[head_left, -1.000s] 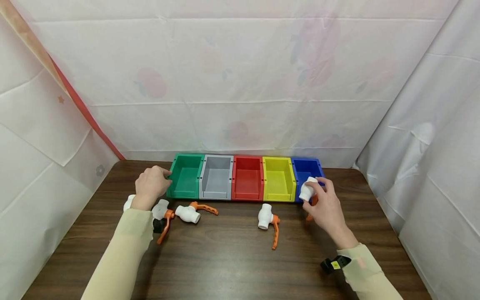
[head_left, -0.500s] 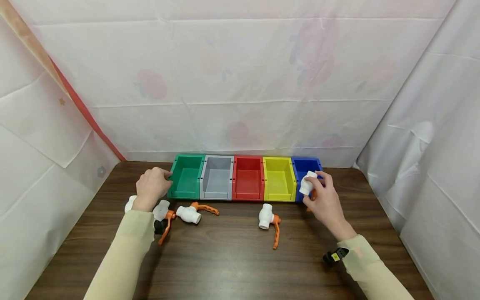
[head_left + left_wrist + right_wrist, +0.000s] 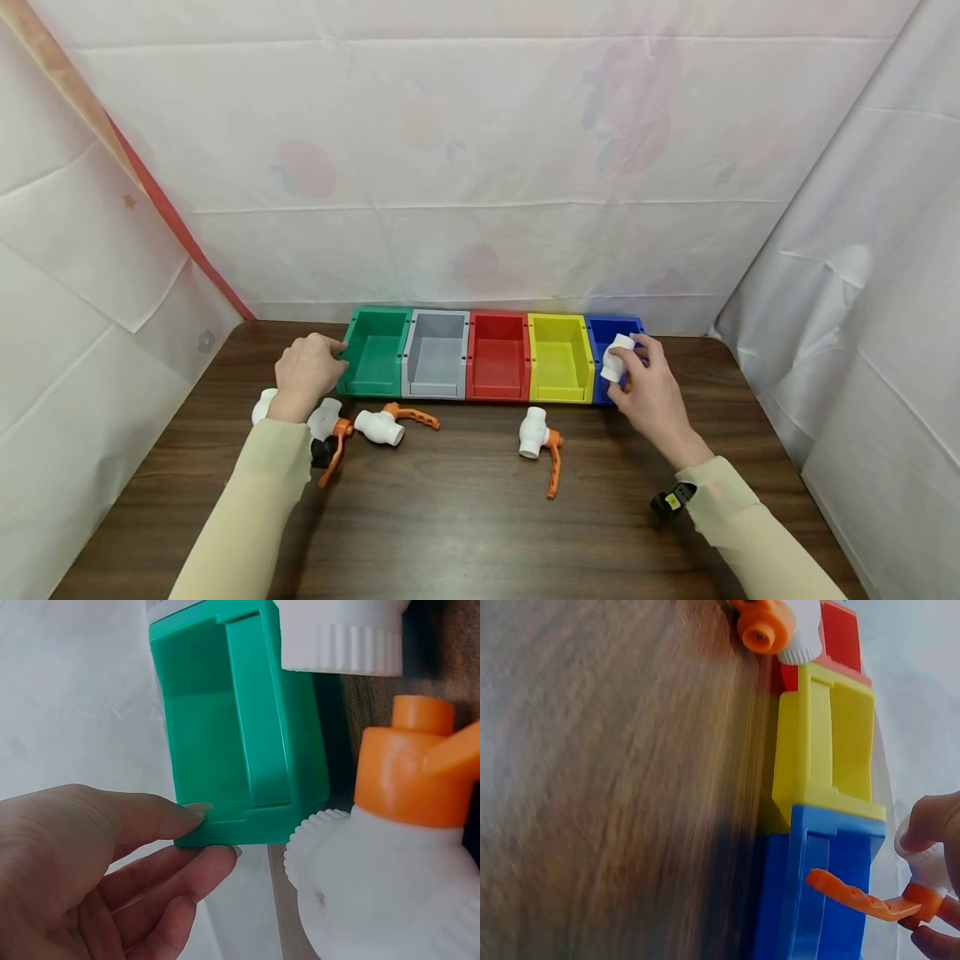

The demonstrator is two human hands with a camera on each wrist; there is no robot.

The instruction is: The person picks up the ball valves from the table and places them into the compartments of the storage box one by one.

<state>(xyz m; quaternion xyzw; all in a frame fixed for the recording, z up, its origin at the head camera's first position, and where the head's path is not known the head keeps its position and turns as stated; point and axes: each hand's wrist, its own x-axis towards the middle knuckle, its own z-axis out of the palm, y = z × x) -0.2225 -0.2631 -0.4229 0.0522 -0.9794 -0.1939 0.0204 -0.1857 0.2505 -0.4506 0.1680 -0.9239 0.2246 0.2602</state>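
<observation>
A white ball valve with an orange lever handle (image 3: 617, 358) is held between the thumb and fingers of my right hand (image 3: 657, 404). It hangs over the blue bin (image 3: 780, 900) at the right end of a row of bins, its handle (image 3: 864, 901) overlapping that bin in the right wrist view. At the other end, my left hand (image 3: 306, 375) pinches the side wall of the green bin (image 3: 199, 742), thumb inside and fingers outside. Close to the left wrist, a ball valve (image 3: 379, 427) and another ball valve (image 3: 325, 419) lie on the table.
Between the end bins stand a grey bin (image 3: 435, 358), a red bin (image 3: 498, 358) and a yellow bin (image 3: 558, 358). One ball valve (image 3: 533, 432) lies before the red and yellow bins. A white part (image 3: 262, 406) shows behind the left forearm. A pale curtain (image 3: 480, 167) closes off the back.
My right hand has moved slightly forward with the ball valve, farther over the blue bin. The left hand keeps its place at the green bin.
</observation>
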